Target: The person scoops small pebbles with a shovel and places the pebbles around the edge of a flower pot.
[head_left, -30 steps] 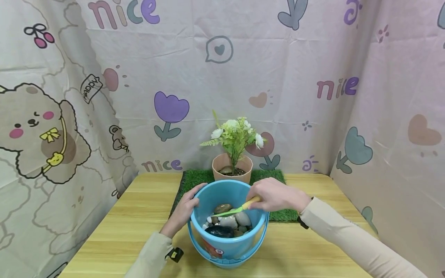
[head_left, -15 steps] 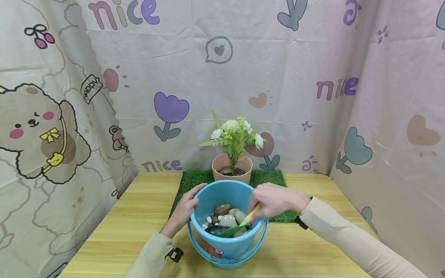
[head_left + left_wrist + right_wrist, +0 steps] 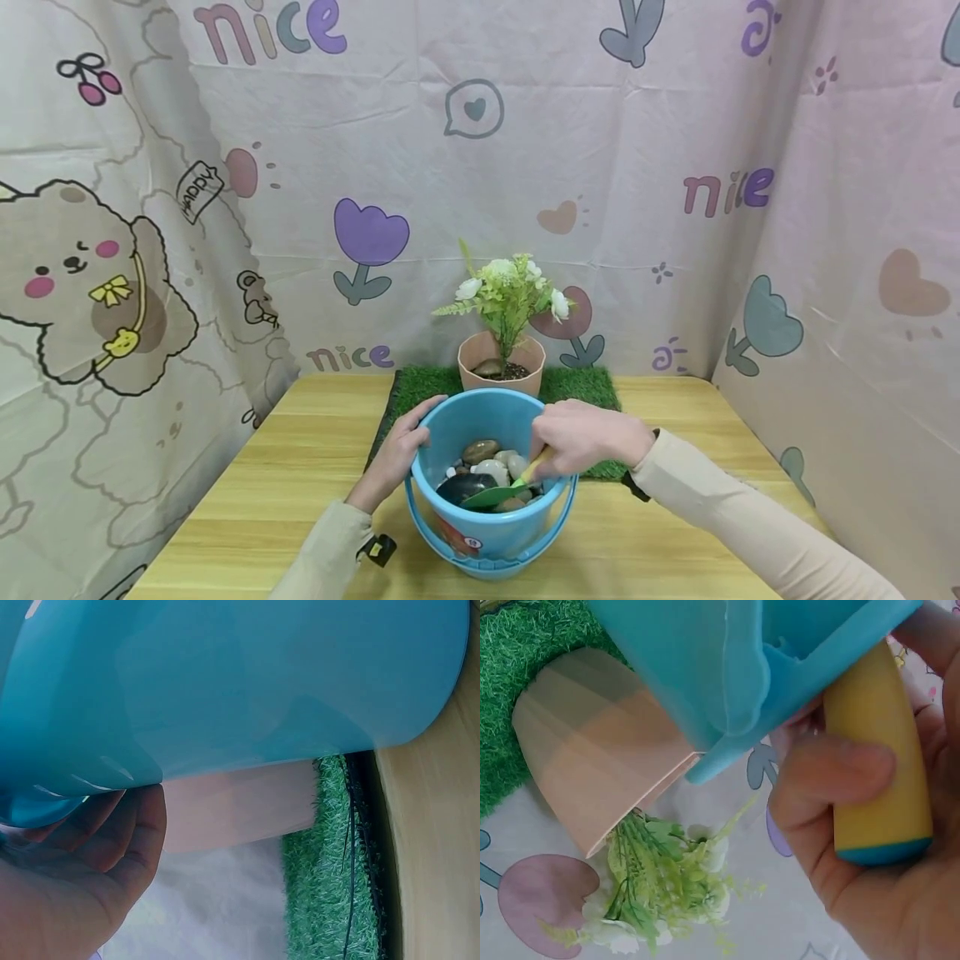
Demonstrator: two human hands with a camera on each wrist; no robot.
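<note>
A light blue bucket (image 3: 480, 417) stands upright with stones inside. My left hand (image 3: 401, 450) grips its left rim, with the fingers against the outer wall in the left wrist view. Inside the bucket, my right hand (image 3: 588, 435) holds a garden trowel (image 3: 491, 498) by its yellow handle (image 3: 885, 817), the thumb curled over it. The trowel's green blade lies low at the front of the bucket, right at the edge of a large black stone (image 3: 467, 487). Behind that stone are a brown stone (image 3: 480, 452), a pale grey stone (image 3: 491, 471) and several smaller pebbles.
Just behind the bucket, a pink flowerpot (image 3: 501, 383) with white flowers (image 3: 498, 271) stands on a green artificial grass mat (image 3: 585, 383). The bucket's carrying handle (image 3: 489, 565) hangs down in front. All stand on a wooden table (image 3: 247, 492) before a printed curtain (image 3: 480, 167).
The trowel has gone from above the middle stones down to the bucket's front, its blade now beside the black stone. That stone has shifted and sits higher. My left hand has stayed put.
</note>
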